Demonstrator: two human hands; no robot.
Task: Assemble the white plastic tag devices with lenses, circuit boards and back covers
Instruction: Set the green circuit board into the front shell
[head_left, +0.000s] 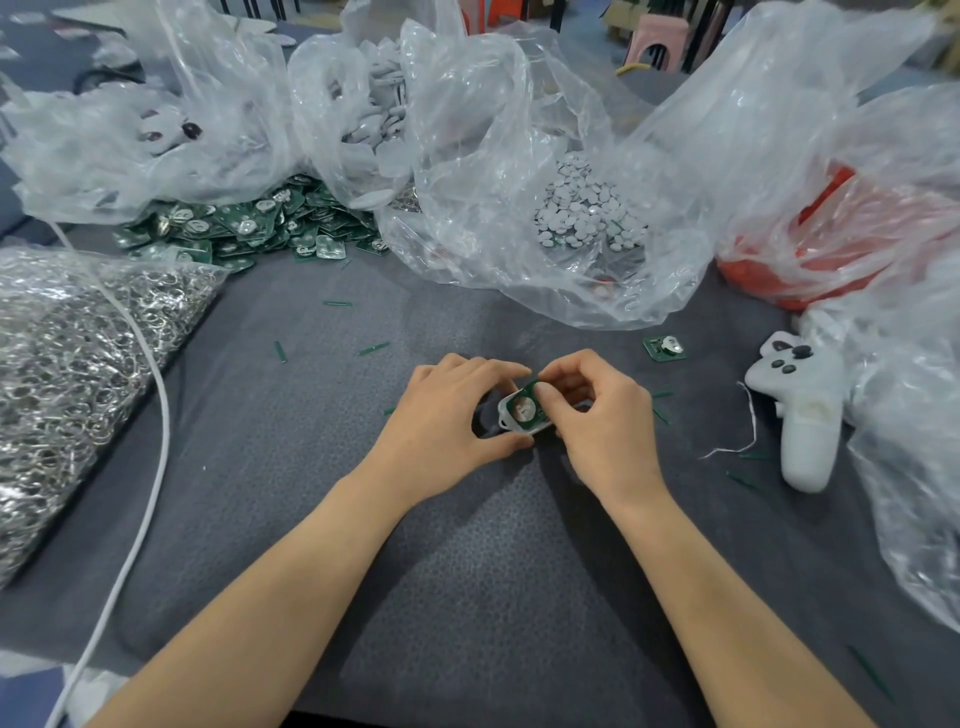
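- grey mat (467, 597): covers the table, both forearms come in over its near edge
- left hand (447, 410): fingers curled round the tag shell (506, 425), thumb under its near rim, gripping it just above the mat
- right hand (597, 415): touching the left, thumb and forefinger pinching the circuit board (523, 405), which sits in the shell's open side (can't tell if fully seated)
- tag shell: white, loop end pointing left, tilted up toward the camera, mid-mat
- green slivers (280, 351): scattered on the mat around the shell
- loose board (665, 347): right of the shell and slightly beyond, flat on the mat
- white controller-shaped part (800, 415): further right of the shell, dark buttons on top, white thread beside it
- bag of metal rings (78, 364): well left of the shell, white cable (156, 415) draped across it
- pile of green boards (249, 228): beyond the shell, to the left
- clear bag of white discs (587, 208): straight beyond the shell
- red bag (831, 234): beyond, to the right
- bag of white covers (374, 119): farthest back
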